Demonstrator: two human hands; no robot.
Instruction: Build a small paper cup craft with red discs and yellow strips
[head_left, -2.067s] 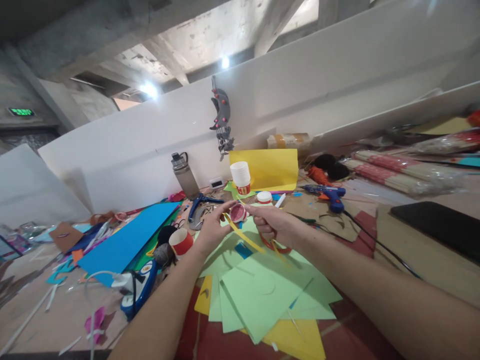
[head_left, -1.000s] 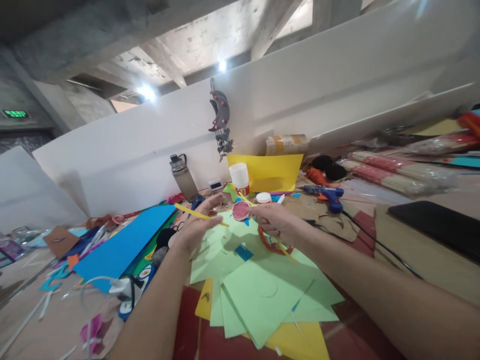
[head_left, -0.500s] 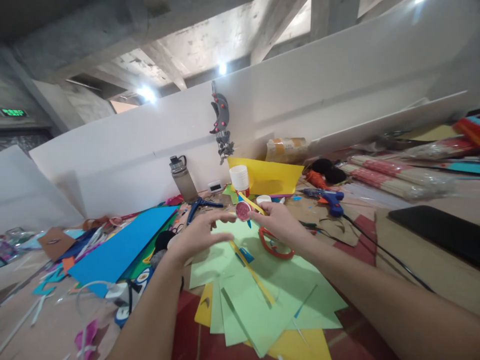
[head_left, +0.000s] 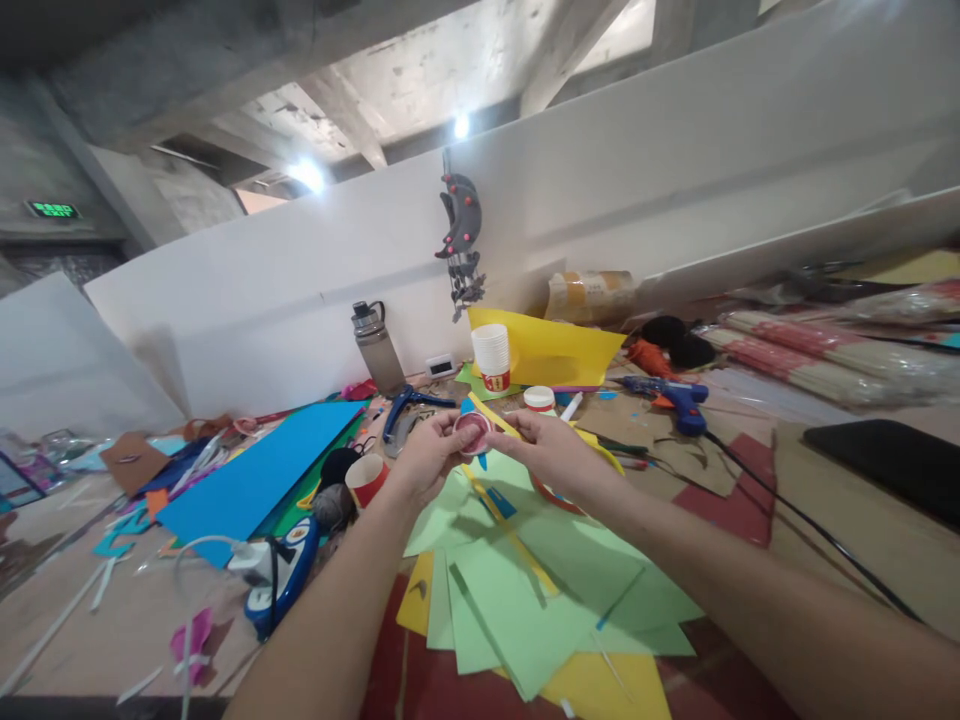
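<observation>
So both hands are up over the messy counter [head_left: 142, 620], pretty close together, with a small cup [head_left: 480, 427] between them. The left hand [head_left: 429, 455] is clamped on that cup, thumb over its round pink face, which is tilted toward the camera. Can't tell if that face is the base or the inside. The right hand [head_left: 559, 450] is just beside it, thumb and fingers pinched on a yellow strip [head_left: 493, 413] that slants up past the cup's edge. Some blue bits [head_left: 482, 462] poke out around the cup too.

Right below the hands there's a pile of light green sheets [head_left: 517, 640], with a loose yellow strip [head_left: 534, 568] lying across a small blue piece [head_left: 504, 502]. Under the right hand you can see part of a red loop, mostly hidden.

Just left of the left hand is 1 red paper cup [head_left: 366, 482], with a ball of grey yarn [head_left: 334, 508] near it. Beyond the hands: 1 stack of white cups [head_left: 491, 350], plus 1 tub with a white lid [head_left: 539, 400] just past the right hand. Off to the right of the right hand sits a blue glue gun [head_left: 684, 405]. A bottle [head_left: 380, 355] stands farther back, beyond the left hand.
</observation>
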